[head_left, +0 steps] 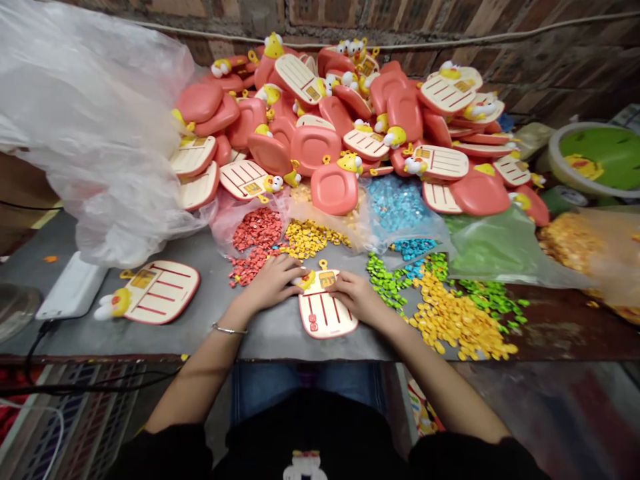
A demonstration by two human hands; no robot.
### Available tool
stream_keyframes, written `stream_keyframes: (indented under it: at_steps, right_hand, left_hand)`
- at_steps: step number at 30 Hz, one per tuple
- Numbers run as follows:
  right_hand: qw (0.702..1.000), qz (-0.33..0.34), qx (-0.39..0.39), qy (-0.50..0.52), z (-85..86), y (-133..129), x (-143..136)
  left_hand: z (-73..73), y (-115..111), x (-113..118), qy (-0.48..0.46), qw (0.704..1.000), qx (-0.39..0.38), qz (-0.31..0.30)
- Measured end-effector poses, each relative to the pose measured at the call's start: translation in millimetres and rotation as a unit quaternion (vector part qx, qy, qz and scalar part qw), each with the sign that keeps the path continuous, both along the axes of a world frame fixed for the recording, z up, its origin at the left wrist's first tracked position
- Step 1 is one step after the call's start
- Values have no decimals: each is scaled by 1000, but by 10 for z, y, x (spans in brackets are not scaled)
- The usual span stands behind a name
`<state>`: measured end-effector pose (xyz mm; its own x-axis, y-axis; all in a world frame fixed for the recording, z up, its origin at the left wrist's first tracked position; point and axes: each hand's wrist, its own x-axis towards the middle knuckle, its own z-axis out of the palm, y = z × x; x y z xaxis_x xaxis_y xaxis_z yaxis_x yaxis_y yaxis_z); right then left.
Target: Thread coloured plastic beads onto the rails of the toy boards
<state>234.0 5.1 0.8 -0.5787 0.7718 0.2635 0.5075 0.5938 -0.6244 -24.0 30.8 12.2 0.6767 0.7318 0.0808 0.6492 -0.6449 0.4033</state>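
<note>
A cream toy board with red slots (327, 313) lies in front of me on the grey table. Two small red pieces sit at the lower end of its left slot. At the board's upper left, my left hand (273, 283) has its fingers closed about the yellow chick head, partly covering it. My right hand (361, 300) reaches over the upper right, thumb and fingertips pinched together beside the small yellow window. Whatever lies between those fingertips is hidden. Heaps of small red pieces (257, 230) and yellow pieces (310, 239) spread just beyond my hands.
Many red-backed boards (315, 150) are piled against the brick wall. Blue pieces (397, 203), green pieces (385, 280) and orange-yellow pieces (450, 320) lie to the right. Leftward are another board (163, 293), a white power bank (73, 287) and a large clear plastic bag (100, 127).
</note>
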Motion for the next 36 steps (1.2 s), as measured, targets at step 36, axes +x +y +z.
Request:
stream_keyframes:
  at_steps: [36]
  right_hand:
    - [995,-10,-17,95,84,995,-537]
  left_hand:
    - [39,-20,-38,-1,999,24,-27]
